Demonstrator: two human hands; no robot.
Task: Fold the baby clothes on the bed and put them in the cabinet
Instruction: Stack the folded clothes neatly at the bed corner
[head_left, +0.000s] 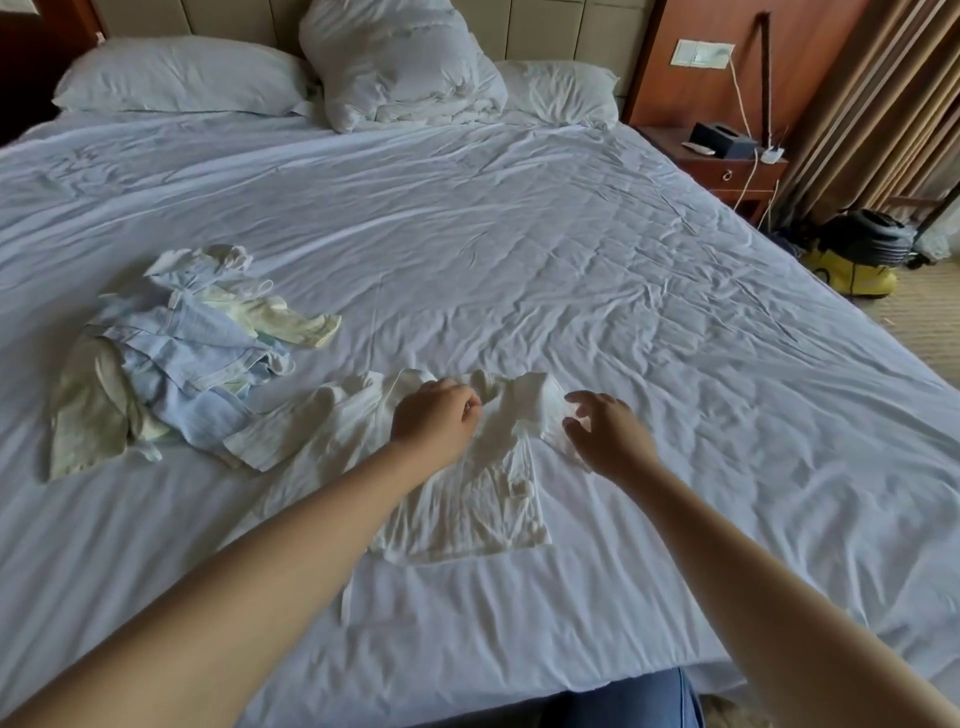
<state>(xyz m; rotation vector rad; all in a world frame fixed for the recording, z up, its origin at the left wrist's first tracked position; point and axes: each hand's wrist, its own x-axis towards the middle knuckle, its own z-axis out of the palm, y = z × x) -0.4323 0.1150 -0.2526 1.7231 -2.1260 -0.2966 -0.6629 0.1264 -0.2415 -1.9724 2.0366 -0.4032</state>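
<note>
My left hand (435, 415) pinches the small white cotton baby top (483, 519), right hand (608, 434) open; a tug could bunch it

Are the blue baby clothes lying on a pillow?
No, the blue baby clothes lie in a heap on the sheet, well short of the pillows at the headboard.
</note>
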